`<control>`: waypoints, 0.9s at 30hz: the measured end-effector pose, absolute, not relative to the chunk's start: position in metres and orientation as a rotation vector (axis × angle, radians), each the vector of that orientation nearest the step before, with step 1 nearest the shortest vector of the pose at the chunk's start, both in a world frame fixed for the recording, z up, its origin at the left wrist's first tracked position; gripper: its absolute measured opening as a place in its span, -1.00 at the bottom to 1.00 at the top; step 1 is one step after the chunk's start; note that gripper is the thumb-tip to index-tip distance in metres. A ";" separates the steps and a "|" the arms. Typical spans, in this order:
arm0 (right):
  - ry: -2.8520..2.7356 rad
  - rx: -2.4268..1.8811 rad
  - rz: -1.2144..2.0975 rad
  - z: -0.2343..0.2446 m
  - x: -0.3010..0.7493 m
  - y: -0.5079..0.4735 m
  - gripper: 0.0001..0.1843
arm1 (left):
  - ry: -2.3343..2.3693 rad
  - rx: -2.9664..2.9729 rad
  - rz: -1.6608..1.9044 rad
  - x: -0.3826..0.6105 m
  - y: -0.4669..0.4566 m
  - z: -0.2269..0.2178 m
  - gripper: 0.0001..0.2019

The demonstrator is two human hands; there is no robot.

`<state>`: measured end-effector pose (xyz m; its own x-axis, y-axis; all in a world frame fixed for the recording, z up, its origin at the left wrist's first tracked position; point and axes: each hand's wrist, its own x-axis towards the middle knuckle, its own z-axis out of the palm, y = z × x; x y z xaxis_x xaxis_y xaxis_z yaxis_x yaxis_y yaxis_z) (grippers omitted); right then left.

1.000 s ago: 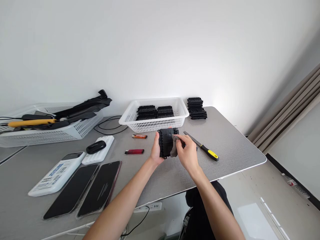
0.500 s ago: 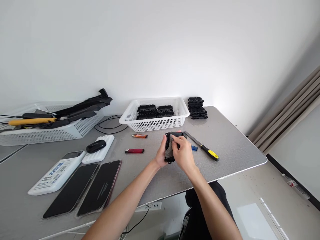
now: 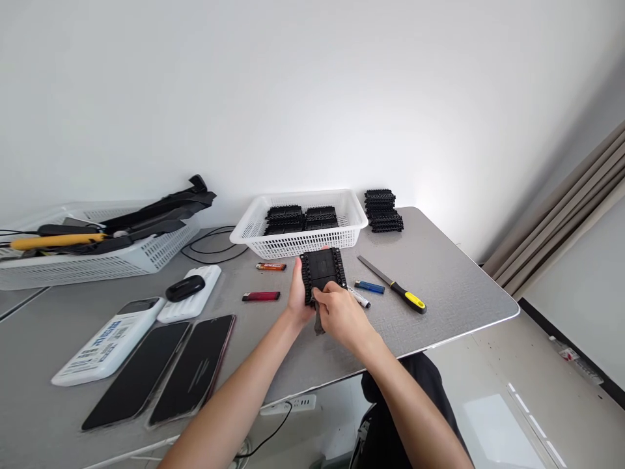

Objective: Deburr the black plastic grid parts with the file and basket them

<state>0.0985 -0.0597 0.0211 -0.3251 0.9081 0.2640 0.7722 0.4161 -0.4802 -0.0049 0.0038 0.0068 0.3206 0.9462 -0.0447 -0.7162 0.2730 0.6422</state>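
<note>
My left hand (image 3: 297, 294) grips a flat black plastic part (image 3: 322, 266) by its left side, tilted up above the table; toothed strips run down both of its sides. Pinched in my right hand (image 3: 340, 310) is a grey cloth (image 3: 319, 324), pressed against the part's lower edge, with its loose end hanging down. Partly behind my right hand lies a white marker (image 3: 360, 298). A blue lighter (image 3: 370, 286) and a file with a black and yellow handle (image 3: 407, 297) rest further right. To the left are a red lighter (image 3: 261, 296) and an orange lighter (image 3: 271, 266).
A white basket (image 3: 303, 245) holding stacks of similar black parts stands at the back, with another stack (image 3: 383, 212) beside it. Left are a basket of tools (image 3: 141, 260), power banks (image 3: 110, 342), a mouse (image 3: 185, 288) and two phones (image 3: 195, 368). The table's edge (image 3: 469, 335) is near.
The black part has shifted left and shows more of its face. My right hand and the cloth have moved down and left to its lower edge, uncovering the marker and blue lighter.
</note>
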 end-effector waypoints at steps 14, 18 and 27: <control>-2.303 -1.324 0.338 0.033 0.119 -0.063 -0.69 | 0.477 0.605 1.077 -0.004 0.002 0.011 -0.36; -1.993 -1.216 0.494 0.039 0.134 -0.061 -0.67 | 0.456 0.597 1.052 -0.001 0.002 0.010 -0.37; -1.550 -1.231 0.334 0.033 0.125 -0.056 -0.62 | 0.431 0.612 0.950 0.006 0.000 0.004 -0.52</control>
<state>0.1250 -0.0561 0.0326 0.1126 0.8247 0.5543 0.5230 0.4251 -0.7388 0.0056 -0.0004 0.0036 0.5189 0.8514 -0.0764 -0.6180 0.4354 0.6546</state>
